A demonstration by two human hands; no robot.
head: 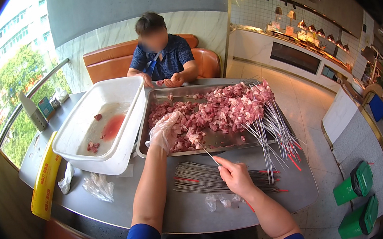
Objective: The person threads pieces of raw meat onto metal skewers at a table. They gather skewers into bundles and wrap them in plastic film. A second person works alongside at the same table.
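Note:
My right hand [236,175], bare, grips a thin metal skewer [208,152] that slants up over the tray's front rim. Pieces of raw meat [194,136] are threaded near its far end. In a clear plastic glove, my left hand [167,129] is over the loose meat beside the skewer's tip; its fingertips are partly hidden, so what it holds is unclear. The steel tray [222,140] carries chunks of raw meat, with a pile of loaded skewers [246,102] at its right, handles over the edge. A bundle of bare skewers [201,176] lies below my right hand's skewer.
A white plastic tub [72,133] with reddish liquid and meat scraps stands at left. Crumpled plastic gloves [99,187] and a yellow roll box [45,178] lie nearby. Across the table sits a person [163,57], hands at the tray's far edge. Green bins [348,188] stand at right.

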